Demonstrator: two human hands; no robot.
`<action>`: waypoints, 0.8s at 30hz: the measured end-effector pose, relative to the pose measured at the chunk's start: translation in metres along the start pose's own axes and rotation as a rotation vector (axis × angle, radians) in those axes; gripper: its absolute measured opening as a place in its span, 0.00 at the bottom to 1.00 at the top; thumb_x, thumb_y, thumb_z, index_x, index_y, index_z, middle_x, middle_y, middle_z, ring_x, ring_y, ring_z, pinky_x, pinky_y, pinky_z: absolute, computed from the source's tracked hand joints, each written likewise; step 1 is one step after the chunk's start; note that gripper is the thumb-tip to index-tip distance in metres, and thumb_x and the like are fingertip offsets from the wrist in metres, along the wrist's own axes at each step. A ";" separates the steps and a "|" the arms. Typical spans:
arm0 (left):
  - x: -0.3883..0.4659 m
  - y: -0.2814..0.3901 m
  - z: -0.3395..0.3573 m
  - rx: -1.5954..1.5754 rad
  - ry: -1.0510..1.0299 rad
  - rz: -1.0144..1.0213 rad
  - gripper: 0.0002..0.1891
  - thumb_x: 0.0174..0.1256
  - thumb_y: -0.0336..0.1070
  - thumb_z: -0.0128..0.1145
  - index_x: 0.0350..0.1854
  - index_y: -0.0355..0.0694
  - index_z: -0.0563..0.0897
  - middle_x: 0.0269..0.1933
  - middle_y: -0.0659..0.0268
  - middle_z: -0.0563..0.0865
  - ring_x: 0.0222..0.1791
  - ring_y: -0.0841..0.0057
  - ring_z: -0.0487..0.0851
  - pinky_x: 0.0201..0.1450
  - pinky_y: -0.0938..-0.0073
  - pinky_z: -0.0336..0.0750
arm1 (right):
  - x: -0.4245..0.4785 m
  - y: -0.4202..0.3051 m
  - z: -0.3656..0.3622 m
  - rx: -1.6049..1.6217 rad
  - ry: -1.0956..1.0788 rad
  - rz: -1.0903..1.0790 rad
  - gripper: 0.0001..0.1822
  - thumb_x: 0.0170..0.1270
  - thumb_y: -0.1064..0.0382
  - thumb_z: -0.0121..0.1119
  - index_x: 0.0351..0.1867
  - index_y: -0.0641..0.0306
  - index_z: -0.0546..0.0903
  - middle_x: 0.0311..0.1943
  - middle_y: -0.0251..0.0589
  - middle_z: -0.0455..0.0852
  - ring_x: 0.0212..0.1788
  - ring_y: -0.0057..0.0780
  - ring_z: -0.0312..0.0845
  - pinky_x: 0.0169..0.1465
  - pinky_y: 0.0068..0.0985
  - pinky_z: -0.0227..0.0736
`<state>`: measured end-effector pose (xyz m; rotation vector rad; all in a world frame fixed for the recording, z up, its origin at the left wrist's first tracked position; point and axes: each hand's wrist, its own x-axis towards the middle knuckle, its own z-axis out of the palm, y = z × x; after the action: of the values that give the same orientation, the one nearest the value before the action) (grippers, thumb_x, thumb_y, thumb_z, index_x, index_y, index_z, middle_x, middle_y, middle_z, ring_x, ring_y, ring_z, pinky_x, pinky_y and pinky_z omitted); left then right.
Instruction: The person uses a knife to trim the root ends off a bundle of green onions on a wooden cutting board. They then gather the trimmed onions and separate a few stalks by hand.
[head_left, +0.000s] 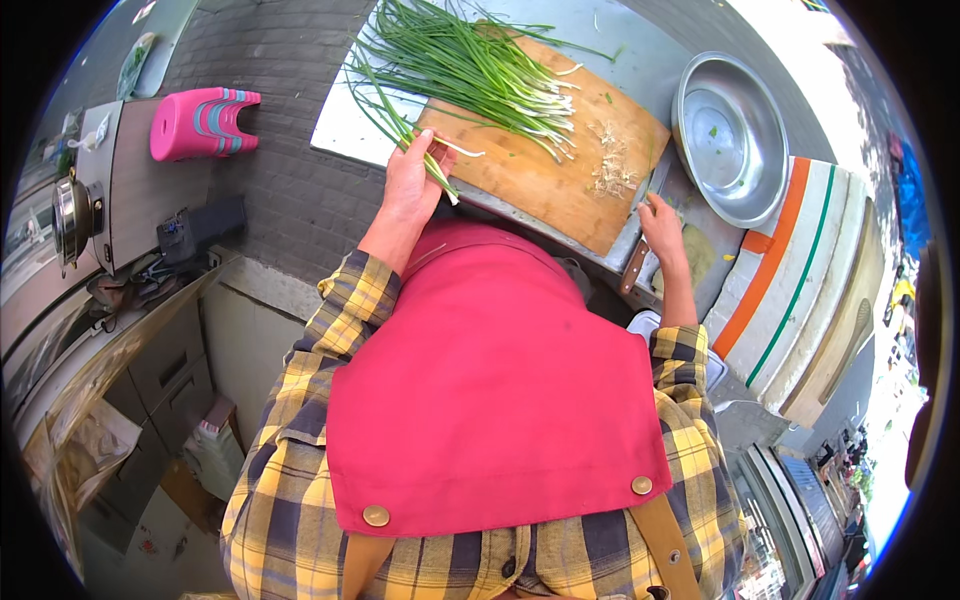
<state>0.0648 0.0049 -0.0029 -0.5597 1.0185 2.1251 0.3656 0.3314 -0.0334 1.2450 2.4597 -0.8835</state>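
My left hand (420, 176) grips a few scallions (390, 112) by their white ends, over the near left edge of a wooden cutting board (517, 199). Their green tops spread away to the upper left. A big pile of scallions (480, 75) lies across the board, white ends towards the right. Root trimmings (611, 161) are scattered on the board's right part. Beyond the board's right edge, my right hand (661, 229) has its fingers bent close together; whether they pinch a small scrap is unclear. Beside it lies a knife with a riveted wooden handle (634, 266), its blade partly hidden.
A steel basin (766, 112) with a few green scraps stands right of the board on the metal table (637, 37). An olive cloth (696, 255) lies near my right wrist. A striped white box (795, 292) is farther right. Pink stacked stools (180, 127) stand left.
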 end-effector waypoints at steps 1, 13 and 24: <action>0.000 0.007 -0.002 0.092 -0.045 -0.021 0.04 0.81 0.33 0.58 0.47 0.39 0.82 0.46 0.62 0.87 0.51 0.70 0.86 0.56 0.63 0.86 | -0.004 0.000 0.002 -0.169 0.178 -0.118 0.14 0.74 0.58 0.62 0.53 0.65 0.85 0.52 0.47 0.90 0.49 0.44 0.87 0.50 0.40 0.81; 0.006 0.031 -0.006 0.029 0.080 0.004 0.07 0.78 0.34 0.65 0.46 0.40 0.79 0.28 0.77 0.70 0.23 0.90 0.67 0.23 0.86 0.63 | 0.039 -0.158 0.100 -0.213 0.312 -0.608 0.05 0.71 0.65 0.56 0.40 0.64 0.81 0.40 0.52 0.82 0.45 0.54 0.82 0.49 0.49 0.80; 0.012 -0.019 -0.021 0.099 0.071 -0.215 0.12 0.83 0.37 0.57 0.55 0.33 0.83 0.35 0.69 0.81 0.32 0.80 0.80 0.32 0.81 0.79 | 0.015 -0.201 0.067 0.151 -0.144 -0.351 0.12 0.63 0.63 0.62 0.44 0.67 0.88 0.33 0.47 0.87 0.35 0.39 0.84 0.41 0.35 0.79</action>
<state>0.0727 0.0013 -0.0325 -0.6689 1.0468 1.8682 0.1934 0.2093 -0.0112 0.7666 2.5735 -1.2194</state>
